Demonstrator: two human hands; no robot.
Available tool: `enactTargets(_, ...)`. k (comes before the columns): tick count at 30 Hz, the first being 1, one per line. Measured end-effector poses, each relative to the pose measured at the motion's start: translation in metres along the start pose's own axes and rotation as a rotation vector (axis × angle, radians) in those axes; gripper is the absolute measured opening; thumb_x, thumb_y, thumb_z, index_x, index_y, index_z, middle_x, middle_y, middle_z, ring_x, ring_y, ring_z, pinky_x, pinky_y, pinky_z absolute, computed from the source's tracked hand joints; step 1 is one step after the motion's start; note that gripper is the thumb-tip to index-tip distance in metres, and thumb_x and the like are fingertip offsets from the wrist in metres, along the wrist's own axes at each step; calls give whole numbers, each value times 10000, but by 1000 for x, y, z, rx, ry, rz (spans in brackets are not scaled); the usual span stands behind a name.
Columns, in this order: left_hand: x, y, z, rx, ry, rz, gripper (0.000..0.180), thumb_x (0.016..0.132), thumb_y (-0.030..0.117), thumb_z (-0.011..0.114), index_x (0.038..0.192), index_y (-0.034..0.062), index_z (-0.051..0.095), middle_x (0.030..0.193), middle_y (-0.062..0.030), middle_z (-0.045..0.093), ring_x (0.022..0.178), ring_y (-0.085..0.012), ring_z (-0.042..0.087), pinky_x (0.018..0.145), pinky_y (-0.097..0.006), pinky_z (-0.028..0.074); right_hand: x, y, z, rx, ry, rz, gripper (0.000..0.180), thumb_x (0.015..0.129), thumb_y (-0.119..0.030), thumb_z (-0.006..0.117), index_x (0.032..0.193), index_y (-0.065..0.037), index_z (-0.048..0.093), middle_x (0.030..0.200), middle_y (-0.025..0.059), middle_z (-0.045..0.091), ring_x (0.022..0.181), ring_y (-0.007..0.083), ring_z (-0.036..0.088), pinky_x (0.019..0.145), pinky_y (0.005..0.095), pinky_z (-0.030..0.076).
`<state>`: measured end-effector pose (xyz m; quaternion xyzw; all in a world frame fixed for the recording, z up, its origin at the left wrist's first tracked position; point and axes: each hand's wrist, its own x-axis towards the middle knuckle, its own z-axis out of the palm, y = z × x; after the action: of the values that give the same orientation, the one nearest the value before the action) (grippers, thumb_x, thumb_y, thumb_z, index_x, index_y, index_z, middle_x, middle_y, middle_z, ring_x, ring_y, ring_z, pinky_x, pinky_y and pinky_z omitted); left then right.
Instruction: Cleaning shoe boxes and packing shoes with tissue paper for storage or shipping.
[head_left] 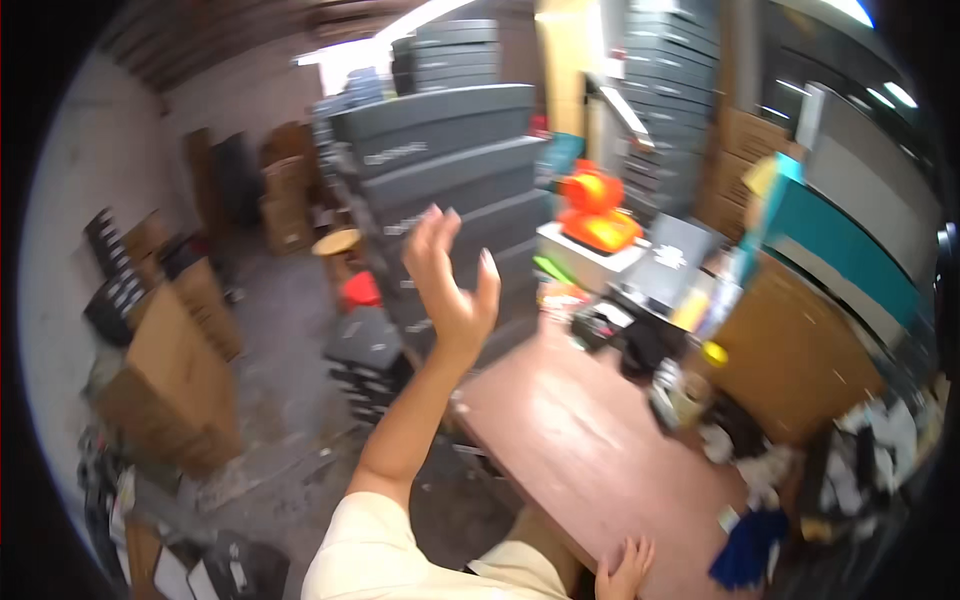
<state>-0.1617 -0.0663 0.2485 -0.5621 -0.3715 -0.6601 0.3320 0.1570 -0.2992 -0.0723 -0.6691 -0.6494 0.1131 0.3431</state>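
My left hand is raised at the end of an outstretched arm, fingers spread and slightly curled, with nothing in it. In this view it overlaps a tall stack of dark grey shoeboxes; whether it touches them I cannot tell. My right hand rests on the near edge of a reddish-brown table, its fingers stretched out flat and holding nothing. To the right of that hand lies a dark blue cloth by the table's edge.
An orange device stands on a white box behind the table. Clutter with a yellow-capped bottle lines the table's right side. Large cardboard boxes stand on the floor at left. More shoeboxes are piled at the back.
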Motion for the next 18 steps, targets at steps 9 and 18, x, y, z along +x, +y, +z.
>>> enactTargets(9,102,-173,-67,-6,41,-309,426,729,185,766,1047,-19,569,683,-2,566,612,-82,531,582,-229,436,19,-39,23,-423,-26,-23,458,844,-364,556,1223,-109,536,1353,121,453,1312,298,340,1071,550,181)
enactTargets(18,112,-121,-50,120,-46,-418,463,609,321,838,590,3,501,497,26,391,469,-76,309,432,-268,252,24,-37,26,-204,-43,4,471,842,-320,562,1269,-130,505,1375,145,412,1309,337,313,1039,579,225)
